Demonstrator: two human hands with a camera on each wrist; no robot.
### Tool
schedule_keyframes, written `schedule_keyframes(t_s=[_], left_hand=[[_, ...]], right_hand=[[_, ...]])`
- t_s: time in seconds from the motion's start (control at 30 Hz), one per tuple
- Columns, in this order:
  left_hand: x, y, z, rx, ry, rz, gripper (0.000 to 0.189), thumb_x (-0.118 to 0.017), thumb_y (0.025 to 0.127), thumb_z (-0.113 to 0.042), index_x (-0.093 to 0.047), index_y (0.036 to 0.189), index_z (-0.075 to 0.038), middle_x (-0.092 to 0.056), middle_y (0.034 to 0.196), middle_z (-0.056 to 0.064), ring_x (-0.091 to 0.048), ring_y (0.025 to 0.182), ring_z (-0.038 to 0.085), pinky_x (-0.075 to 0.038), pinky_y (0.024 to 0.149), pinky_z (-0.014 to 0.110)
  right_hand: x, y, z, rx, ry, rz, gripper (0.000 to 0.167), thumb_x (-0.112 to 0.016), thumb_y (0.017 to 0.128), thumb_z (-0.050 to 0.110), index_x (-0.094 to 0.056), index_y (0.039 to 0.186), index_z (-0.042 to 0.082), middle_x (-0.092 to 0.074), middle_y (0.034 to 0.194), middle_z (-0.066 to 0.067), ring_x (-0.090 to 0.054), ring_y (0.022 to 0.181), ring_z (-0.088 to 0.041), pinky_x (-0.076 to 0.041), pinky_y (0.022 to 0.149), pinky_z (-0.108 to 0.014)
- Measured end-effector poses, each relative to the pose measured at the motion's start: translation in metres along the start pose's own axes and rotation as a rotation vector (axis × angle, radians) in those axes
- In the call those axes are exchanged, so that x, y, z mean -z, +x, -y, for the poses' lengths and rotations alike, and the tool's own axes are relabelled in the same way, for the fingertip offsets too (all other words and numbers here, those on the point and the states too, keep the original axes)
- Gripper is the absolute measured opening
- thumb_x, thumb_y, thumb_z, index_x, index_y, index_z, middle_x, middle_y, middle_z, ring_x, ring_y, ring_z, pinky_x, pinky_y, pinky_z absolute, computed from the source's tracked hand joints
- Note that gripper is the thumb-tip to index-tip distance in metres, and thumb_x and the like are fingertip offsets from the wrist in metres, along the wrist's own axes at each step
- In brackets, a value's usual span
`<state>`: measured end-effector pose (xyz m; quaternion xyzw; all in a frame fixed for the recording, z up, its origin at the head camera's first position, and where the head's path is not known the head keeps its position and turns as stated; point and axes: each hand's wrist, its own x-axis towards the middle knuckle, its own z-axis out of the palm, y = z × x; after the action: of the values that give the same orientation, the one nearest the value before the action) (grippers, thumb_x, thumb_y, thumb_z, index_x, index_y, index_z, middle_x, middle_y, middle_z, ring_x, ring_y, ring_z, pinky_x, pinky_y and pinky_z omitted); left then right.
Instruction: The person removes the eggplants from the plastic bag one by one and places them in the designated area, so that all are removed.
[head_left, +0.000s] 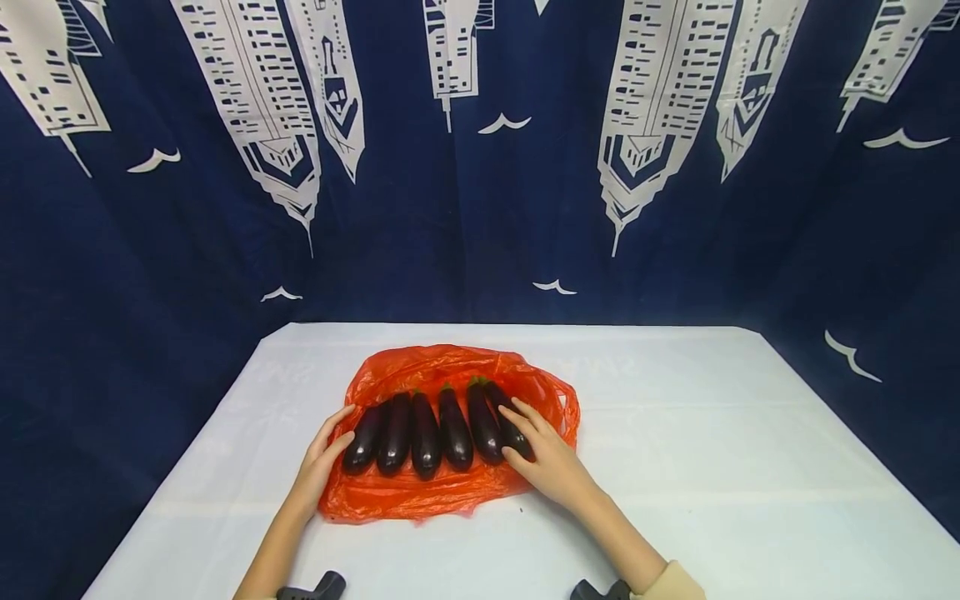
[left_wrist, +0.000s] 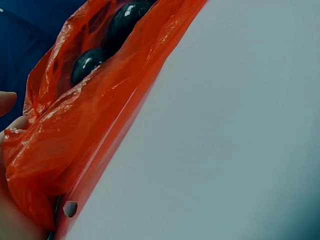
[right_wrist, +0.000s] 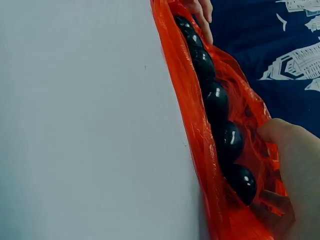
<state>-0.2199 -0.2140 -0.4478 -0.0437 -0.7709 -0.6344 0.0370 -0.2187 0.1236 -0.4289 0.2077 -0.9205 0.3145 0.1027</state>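
The left hand [head_left: 321, 460] is curving wide, gripping nothing, at the edge of a thin, crinkled red bag [head_left: 435, 500]. Six glossy, tapering eggplants [head_left: 425, 437] are lying side by side on it. The right hand [head_left: 553, 467] is spreading wide, fingers touching the last. They seem to be straightening the row; next is probably calling for light, even pressure.

Left hand [left_wrist: 14, 215] is cut off at left edge, a finger up against the crumpled red bag [left_wrist: 90, 130], which runs diagonally from lower left to top; small grey patch [left_wrist: 70, 209] near its low end, can't tell what it is. Two glossy dark eggplants [left_wrist: 127, 22] show rounded ends above the bag's near fold. Pale table [left_wrist: 225, 125] fills the right, blue cloth [left_wrist: 25, 45] upper left.
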Motion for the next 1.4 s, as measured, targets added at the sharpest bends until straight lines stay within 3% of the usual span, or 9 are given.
schedule_keyframes(t_s=[0.6,0.93,1.23,1.4], left_hand=[[0.001,0.002,0.001,0.024,-0.006,0.004,0.045,-0.044,0.094,-0.023,-0.034,0.138,-0.016,-0.029,0.146,0.007,-0.025,0.13,0.017,-0.015,0.112,0.051],[0.001,0.001,0.0,0.035,0.02,0.012,0.047,-0.043,0.095,-0.027,-0.033,0.139,-0.018,-0.029,0.146,0.004,-0.029,0.119,-0.004,-0.018,0.111,0.045],[0.004,-0.001,-0.001,0.037,0.028,0.008,0.046,-0.044,0.095,-0.025,-0.033,0.139,-0.017,-0.027,0.147,0.005,-0.026,0.127,0.009,-0.016,0.112,0.048],[0.002,0.0,0.001,0.028,0.018,0.011,0.047,-0.044,0.095,-0.025,-0.032,0.139,-0.017,-0.028,0.146,0.006,-0.028,0.124,0.004,-0.016,0.111,0.05]], right_hand=[[-0.008,-0.001,-0.004,-0.05,-0.087,0.033,0.049,-0.063,0.083,0.026,-0.05,0.129,0.015,-0.037,0.143,-0.008,-0.037,0.13,-0.029,-0.042,0.097,-0.048],[-0.002,0.001,0.002,-0.006,-0.154,0.015,0.04,-0.065,0.081,0.017,-0.058,0.12,0.013,-0.047,0.135,-0.009,-0.045,0.123,-0.029,-0.046,0.094,-0.043],[0.011,0.001,0.009,-0.017,-0.16,0.037,0.039,-0.065,0.08,0.02,-0.06,0.118,0.014,-0.049,0.132,-0.01,-0.049,0.119,-0.03,-0.046,0.092,-0.045],[0.018,-0.002,0.012,-0.049,-0.148,0.037,0.039,-0.064,0.081,0.021,-0.06,0.119,0.016,-0.048,0.134,-0.008,-0.049,0.12,-0.029,-0.046,0.092,-0.047]])
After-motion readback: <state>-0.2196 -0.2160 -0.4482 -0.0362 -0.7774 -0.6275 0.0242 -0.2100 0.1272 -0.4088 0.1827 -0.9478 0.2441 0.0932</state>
